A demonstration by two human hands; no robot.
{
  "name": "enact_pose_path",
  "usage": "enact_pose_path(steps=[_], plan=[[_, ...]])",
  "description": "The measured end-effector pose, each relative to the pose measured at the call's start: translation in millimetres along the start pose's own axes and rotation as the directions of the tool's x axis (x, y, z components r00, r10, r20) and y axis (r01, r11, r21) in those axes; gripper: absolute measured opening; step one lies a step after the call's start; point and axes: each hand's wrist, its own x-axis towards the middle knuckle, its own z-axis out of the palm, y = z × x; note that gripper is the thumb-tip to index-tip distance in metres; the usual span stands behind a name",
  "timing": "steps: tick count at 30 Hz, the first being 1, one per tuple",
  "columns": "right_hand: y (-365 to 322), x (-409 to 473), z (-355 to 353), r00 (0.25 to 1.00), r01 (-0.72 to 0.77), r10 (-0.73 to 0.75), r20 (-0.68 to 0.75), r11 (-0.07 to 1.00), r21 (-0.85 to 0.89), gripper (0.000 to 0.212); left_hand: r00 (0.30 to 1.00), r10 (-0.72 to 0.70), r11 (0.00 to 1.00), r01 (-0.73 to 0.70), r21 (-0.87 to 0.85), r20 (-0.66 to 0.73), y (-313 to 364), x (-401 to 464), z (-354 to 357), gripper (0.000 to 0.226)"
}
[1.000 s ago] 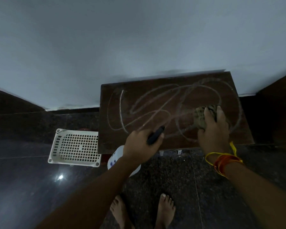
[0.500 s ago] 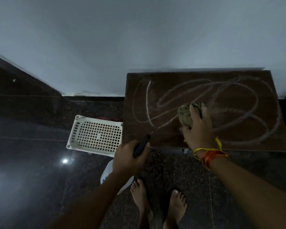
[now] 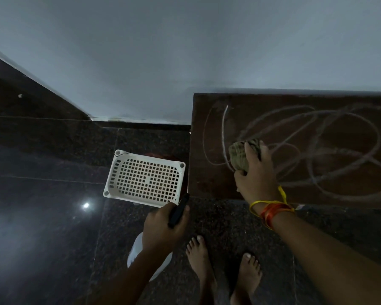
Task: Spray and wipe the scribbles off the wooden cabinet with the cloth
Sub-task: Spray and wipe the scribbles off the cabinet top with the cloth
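Note:
The dark wooden cabinet top (image 3: 317, 179) stands against the wall at the right, covered in looping chalk scribbles (image 3: 330, 137). My right hand (image 3: 256, 175) grips a bunched olive cloth (image 3: 240, 156) and presses it on the left part of the top, over the scribbles. My left hand (image 3: 163, 227) holds a spray bottle off the cabinet's front left corner: its black head (image 3: 178, 210) pokes up between the fingers, and its white body (image 3: 139, 258) shows below the wrist.
A white perforated plastic basket (image 3: 144, 180) lies on the dark polished floor just left of the cabinet. My bare feet (image 3: 222, 267) stand in front of the cabinet. A pale wall rises behind; a dark skirting runs along the left.
My right hand has swept the cloth leftward across the scribbles. My left hand with the spray bottle has dropped back from the top to below its front edge. The view has swung left.

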Motion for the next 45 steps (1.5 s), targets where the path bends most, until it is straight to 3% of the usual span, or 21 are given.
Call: enact_pose_path(steps=[4,8,11,17,27,31,37,40,45], plan=[[-9.0,-5.7,19.9,0.999,0.032,-0.033,0.024,0.998,0.055,0.068,0.998,0.032,0.997,-0.035,-0.065,-0.054,-3.5,3.3,-2.5,0.040],[-12.8,-9.4,44.5,0.997,0.079,-0.082,-0.006,0.969,-0.232,0.066,0.994,-0.016,0.983,-0.004,-0.185,-0.106,-0.4,15.0,-2.4,0.039],[-12.6,-4.1,58.7,0.978,0.200,-0.204,0.034,0.893,-0.403,0.063,0.989,-0.046,0.966,0.009,-0.257,-0.138,9.3,26.8,-3.2,0.043],[-5.2,4.5,94.7,0.968,0.251,-0.209,0.138,0.814,-0.525,0.061,0.985,-0.104,0.939,0.052,-0.339,-0.135,14.0,52.5,-3.1,0.040],[-40.1,71.1,106.1,0.970,0.220,-0.240,0.027,0.834,-0.505,0.064,0.981,-0.151,0.942,0.105,-0.317,-0.123,16.4,91.4,-12.3,0.039],[-21.6,25.3,112.4,0.933,0.321,-0.359,0.005,0.828,-0.460,0.060,0.973,-0.193,0.927,0.138,-0.348,-0.127,17.4,101.6,-18.9,0.045],[-15.1,-6.8,123.9,0.919,0.374,-0.389,0.066,0.804,-0.463,0.057,0.973,-0.204,0.924,0.155,-0.349,-0.106,20.3,114.1,-23.1,0.052],[-31.3,31.9,121.7,0.929,0.331,-0.369,0.006,0.825,-0.458,0.058,0.966,-0.233,0.923,0.184,-0.338,-0.110,19.5,118.7,-20.1,0.046],[-50.6,65.9,118.8,0.960,0.261,-0.277,0.043,0.828,-0.495,0.063,0.957,-0.256,0.926,0.202,-0.318,-0.136,24.0,127.3,-21.5,0.036]])
